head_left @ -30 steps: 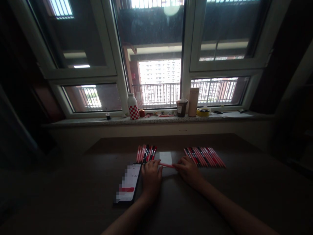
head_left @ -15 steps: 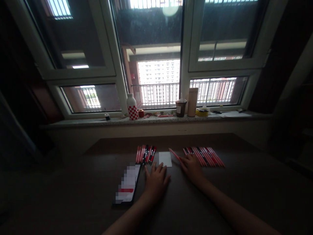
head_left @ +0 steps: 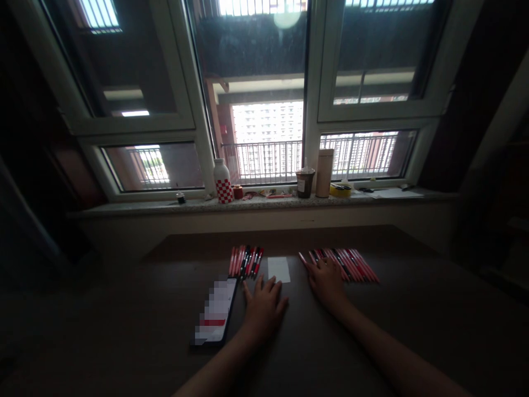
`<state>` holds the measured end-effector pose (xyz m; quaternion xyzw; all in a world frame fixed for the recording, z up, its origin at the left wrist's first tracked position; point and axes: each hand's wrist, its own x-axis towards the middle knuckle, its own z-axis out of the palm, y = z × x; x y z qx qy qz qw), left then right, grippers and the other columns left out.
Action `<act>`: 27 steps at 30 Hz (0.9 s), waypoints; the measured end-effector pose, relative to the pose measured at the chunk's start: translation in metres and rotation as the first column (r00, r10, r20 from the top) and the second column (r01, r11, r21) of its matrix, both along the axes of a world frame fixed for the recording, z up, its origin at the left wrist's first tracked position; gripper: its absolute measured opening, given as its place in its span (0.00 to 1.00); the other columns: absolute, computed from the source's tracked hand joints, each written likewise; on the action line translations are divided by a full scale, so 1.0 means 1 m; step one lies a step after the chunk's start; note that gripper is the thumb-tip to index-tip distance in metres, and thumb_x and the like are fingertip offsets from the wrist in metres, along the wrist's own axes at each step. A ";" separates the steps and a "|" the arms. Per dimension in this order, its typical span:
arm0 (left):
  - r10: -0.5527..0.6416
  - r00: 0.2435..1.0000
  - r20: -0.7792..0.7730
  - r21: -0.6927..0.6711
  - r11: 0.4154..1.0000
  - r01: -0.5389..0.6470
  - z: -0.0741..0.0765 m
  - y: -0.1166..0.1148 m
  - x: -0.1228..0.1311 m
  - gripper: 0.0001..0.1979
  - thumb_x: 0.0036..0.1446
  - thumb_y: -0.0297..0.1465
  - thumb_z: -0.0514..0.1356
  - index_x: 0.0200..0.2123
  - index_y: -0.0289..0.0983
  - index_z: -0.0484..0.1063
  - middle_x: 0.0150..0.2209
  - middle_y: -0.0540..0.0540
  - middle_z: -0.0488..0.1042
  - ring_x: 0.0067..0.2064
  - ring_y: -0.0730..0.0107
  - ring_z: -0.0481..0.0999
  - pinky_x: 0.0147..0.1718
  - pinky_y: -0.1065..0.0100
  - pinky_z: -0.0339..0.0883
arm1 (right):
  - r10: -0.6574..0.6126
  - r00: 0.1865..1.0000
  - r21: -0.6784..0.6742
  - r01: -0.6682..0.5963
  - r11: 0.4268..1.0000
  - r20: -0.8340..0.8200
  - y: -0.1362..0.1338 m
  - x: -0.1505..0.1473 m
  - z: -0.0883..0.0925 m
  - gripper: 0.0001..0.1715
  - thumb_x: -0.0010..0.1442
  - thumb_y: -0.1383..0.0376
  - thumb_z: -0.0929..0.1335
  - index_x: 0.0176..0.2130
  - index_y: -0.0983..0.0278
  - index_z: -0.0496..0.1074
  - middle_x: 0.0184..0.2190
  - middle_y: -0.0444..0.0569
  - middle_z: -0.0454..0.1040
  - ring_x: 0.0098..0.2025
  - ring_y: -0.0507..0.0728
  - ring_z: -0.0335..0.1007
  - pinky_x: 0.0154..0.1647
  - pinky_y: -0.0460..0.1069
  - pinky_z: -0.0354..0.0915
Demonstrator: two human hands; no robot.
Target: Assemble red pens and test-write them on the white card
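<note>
My left hand (head_left: 264,305) lies on the dark table with its fingers spread, its fingertips just below a small white paper (head_left: 279,269). Between the thumb and fingers of my right hand (head_left: 326,284) is a pink pencil (head_left: 303,259), its far end pointing away from me. This pencil lies at the left end of a row of several pink, red and black pencils and pens (head_left: 357,266), which my right hand partly covers. Left of the paper is another group of pink, red and black pens and pencils (head_left: 247,261).
A phone (head_left: 217,311) lies left of my left hand on the table (head_left: 330,353). On the windowsill (head_left: 264,203) behind stand a checkered bottle (head_left: 223,182), a drink cup (head_left: 305,183), a tall tumbler (head_left: 324,173) and a yellow item (head_left: 340,191).
The pencil in my right hand has moved right, away from the paper, and turned to line up more with the right row. My left hand has hardly moved.
</note>
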<state>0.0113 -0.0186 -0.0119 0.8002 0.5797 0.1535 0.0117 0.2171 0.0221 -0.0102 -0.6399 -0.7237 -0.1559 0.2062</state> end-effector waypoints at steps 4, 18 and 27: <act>-0.004 1.000 -0.002 -0.007 1.000 0.004 0.002 0.000 0.001 0.24 0.61 0.47 0.43 0.57 0.49 0.61 0.62 0.48 0.61 0.65 0.51 0.49 0.56 0.29 0.29 | -0.012 1.000 0.018 0.012 1.000 0.017 -0.001 0.000 0.001 0.12 0.59 0.65 0.64 0.41 0.59 0.75 0.41 0.53 0.72 0.49 0.63 0.58 0.53 0.58 0.47; 0.006 1.000 -0.021 0.008 1.000 -0.005 0.001 -0.001 0.000 0.23 0.61 0.46 0.44 0.57 0.49 0.61 0.61 0.47 0.61 0.65 0.50 0.50 0.56 0.29 0.31 | -0.047 0.999 0.024 0.047 0.999 0.024 -0.002 0.001 0.004 0.12 0.60 0.65 0.63 0.40 0.62 0.75 0.42 0.57 0.73 0.50 0.66 0.59 0.54 0.62 0.45; 0.004 1.000 -0.006 -0.001 1.000 -0.004 0.001 -0.001 0.000 0.24 0.61 0.47 0.43 0.57 0.49 0.61 0.62 0.48 0.61 0.65 0.50 0.49 0.57 0.29 0.30 | -0.069 0.997 0.030 0.067 0.997 0.042 -0.004 0.000 0.005 0.12 0.60 0.65 0.63 0.38 0.63 0.75 0.42 0.58 0.72 0.50 0.67 0.58 0.53 0.63 0.46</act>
